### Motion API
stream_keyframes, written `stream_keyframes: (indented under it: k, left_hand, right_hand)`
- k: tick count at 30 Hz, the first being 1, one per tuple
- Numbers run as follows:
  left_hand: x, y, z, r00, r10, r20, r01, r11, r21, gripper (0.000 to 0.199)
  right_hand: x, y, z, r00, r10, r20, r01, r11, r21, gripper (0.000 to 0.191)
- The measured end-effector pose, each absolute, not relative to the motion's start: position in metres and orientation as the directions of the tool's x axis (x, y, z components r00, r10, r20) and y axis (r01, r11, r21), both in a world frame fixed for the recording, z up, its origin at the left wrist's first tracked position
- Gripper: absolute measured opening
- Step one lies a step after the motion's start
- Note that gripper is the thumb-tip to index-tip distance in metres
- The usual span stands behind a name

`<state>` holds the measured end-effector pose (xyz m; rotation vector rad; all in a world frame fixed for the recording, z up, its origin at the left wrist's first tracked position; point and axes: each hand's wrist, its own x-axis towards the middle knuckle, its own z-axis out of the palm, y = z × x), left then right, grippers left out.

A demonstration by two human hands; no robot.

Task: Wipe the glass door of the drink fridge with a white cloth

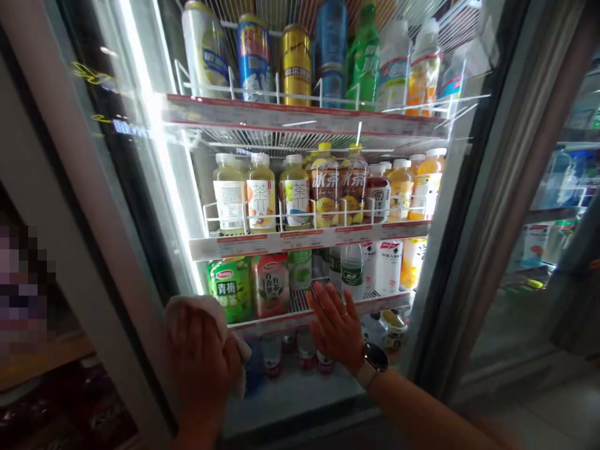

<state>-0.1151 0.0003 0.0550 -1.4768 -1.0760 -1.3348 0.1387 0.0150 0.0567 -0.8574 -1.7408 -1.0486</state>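
White cloth (192, 315) sits bunched under the left hand (201, 356), whose fingers curl closed around it and press it to the fridge's glass door (300, 394). There is one cloth, soft and light, and it gives under any grip, so its bunched middle is the place to hold. The glass looks stiff, slick and breakable, and its metal frame (89, 206) offers the safer hold. The right hand (335, 328) lies flat on the glass, its fingers (330, 306) spread open and gripping nothing, with one watch (376, 359) on that wrist. Behind the glass, just above those fingertips, stands one water bottle (352, 272). Higher, past a shelf rail (309, 239), three pale tea bottles (294, 194) and two iced-tea bottles (338, 190) stand in a row.
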Motion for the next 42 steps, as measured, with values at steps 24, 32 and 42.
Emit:
stream_keyframes:
  k: [24, 32, 42]
  left_hand:
    - [-0.013, 0.005, 0.039, 0.205, -0.007, 0.979, 0.889, -0.417, -0.19, 0.044]
    - [-0.112, -0.002, 0.065, 0.055, 0.035, 0.998, 0.97, -0.238, -0.045, 0.068]
    - [-0.061, 0.004, 0.041, 0.029, 0.043, 0.999, 0.95, -0.313, -0.014, 0.069]
  right_hand:
    - [0.14, 0.016, 0.058, -0.35, 0.086, 0.933, 0.875, 0.384, 0.293, 0.06]
    - [0.139, 0.015, 0.057, -0.34, 0.095, 0.936, 0.869, 0.411, 0.274, 0.066]
    - [0.137, 0.014, 0.06, -0.344, 0.093, 0.934, 0.869, 0.409, 0.279, 0.06]
